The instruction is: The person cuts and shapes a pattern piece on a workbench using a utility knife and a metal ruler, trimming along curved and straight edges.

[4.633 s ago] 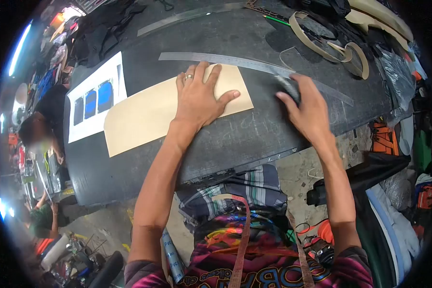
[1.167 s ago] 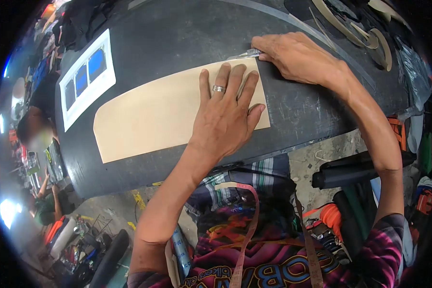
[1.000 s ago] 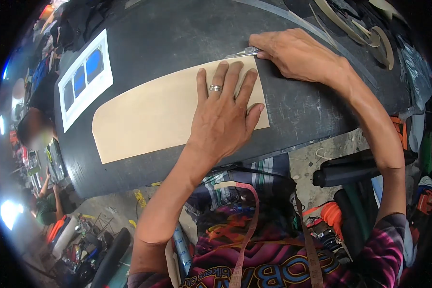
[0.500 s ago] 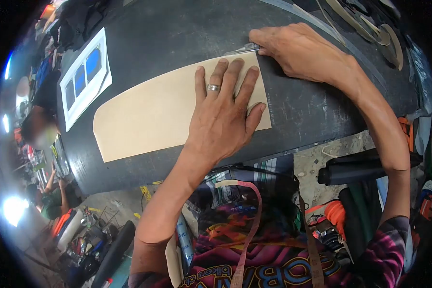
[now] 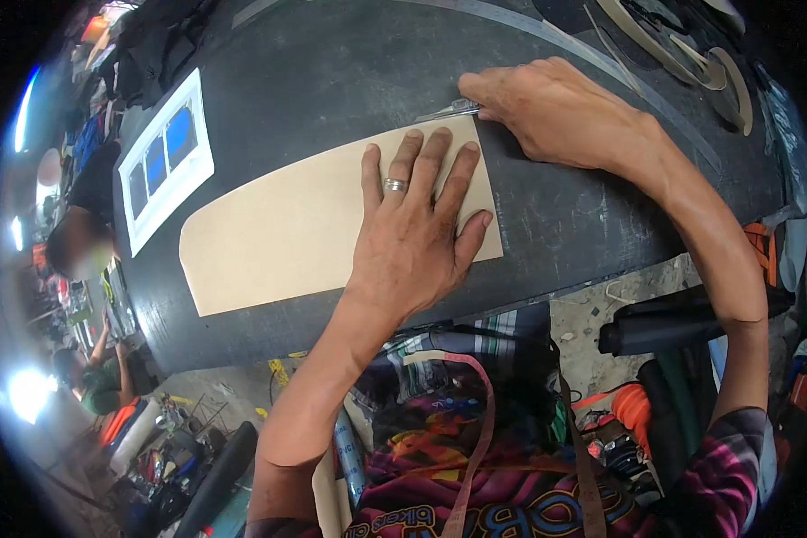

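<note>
A tan sheet (image 5: 269, 238) with a curved upper edge lies flat on the dark table (image 5: 323, 81). My left hand (image 5: 412, 215) rests on its right part, fingers spread, a ring on one finger. My right hand (image 5: 547, 112) is closed around a metal-bladed cutter (image 5: 453, 110), whose blade points left along the sheet's top edge near its right corner. Most of the cutter's handle is hidden in my fingers. To the left of the sheet lies a white paper (image 5: 166, 161) printed with blue and dark shapes.
A long clear ruler (image 5: 592, 58) lies beyond my right hand. Curved tan strips (image 5: 735, 94) lie at the back right. Dark cloth (image 5: 152, 45) sits at the back left. Two people are at the far left. Below the table's right side is a black roll (image 5: 659, 318).
Since the earliest frame, my right hand has moved from lower right to the sheet's top edge with the cutter. The ruler no longer lies beside that edge. My left hand stays on the sheet.
</note>
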Tool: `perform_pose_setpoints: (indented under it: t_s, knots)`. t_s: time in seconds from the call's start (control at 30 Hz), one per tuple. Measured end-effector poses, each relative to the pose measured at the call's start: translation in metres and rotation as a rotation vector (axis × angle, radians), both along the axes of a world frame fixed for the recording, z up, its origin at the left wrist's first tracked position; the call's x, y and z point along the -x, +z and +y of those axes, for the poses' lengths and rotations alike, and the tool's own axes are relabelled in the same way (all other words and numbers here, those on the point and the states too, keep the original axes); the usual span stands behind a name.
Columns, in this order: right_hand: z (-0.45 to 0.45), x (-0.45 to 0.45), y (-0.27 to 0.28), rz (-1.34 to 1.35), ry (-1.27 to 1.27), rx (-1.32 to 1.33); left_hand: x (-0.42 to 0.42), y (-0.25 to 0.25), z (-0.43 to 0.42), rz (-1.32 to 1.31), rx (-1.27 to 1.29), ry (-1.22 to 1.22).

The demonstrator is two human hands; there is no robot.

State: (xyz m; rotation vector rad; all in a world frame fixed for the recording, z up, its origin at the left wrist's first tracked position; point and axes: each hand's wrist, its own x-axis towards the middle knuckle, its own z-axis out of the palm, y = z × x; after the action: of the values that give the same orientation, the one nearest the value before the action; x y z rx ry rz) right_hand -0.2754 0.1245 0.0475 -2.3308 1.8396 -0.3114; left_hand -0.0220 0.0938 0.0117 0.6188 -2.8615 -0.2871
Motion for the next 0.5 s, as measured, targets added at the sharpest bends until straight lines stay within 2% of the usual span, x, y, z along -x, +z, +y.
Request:
perform_pose_setpoints:
  t_s: [0.37, 0.5]
  knots:
    - [0.0018, -0.0022, -0.0011, 0.011, -0.001, 0.026, 0.0002, 0.0028, 0.0012, -0.026, -0.032, 0.018]
    - [0.0018, -0.004, -0.0039, 0.095, -0.011, 0.031, -0.0002, 0.001, 0.001, -0.021, -0.03, 0.015]
